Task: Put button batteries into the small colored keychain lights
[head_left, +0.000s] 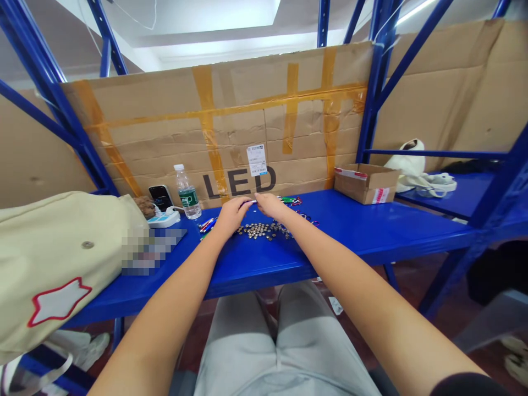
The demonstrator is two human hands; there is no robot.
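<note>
Left hand [231,215] and right hand [268,205] fingers closed together, tips nearly meeting; pinch on thin pale item [249,203] cannot be told. Small round metal discs [260,231] heaped just near of hands on blue steel shelf [371,236].

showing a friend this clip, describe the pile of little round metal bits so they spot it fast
On the blue steel shelf under the cardboard sheet printed LED, look just below the left hand and right hand. There lies a loose heap of small round silvery metal discs, unlike the slim coloured pieces nearby.
</note>
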